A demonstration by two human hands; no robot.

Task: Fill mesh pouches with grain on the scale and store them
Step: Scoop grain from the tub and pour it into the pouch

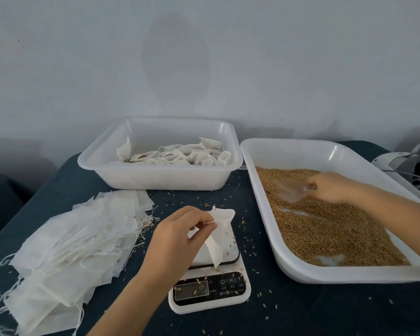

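My left hand pinches the open mouth of a white mesh pouch and holds it upright on the platform of a white kitchen scale, whose display is lit. My right hand grips the handle of a clear plastic scoop that lies in the brown grain inside the large white tray on the right. A deeper white bin at the back holds several filled, tied pouches.
A fanned heap of empty mesh pouches with drawstrings covers the left of the dark blue table. Loose grains lie scattered around the scale. A white and grey device sits at the far right edge.
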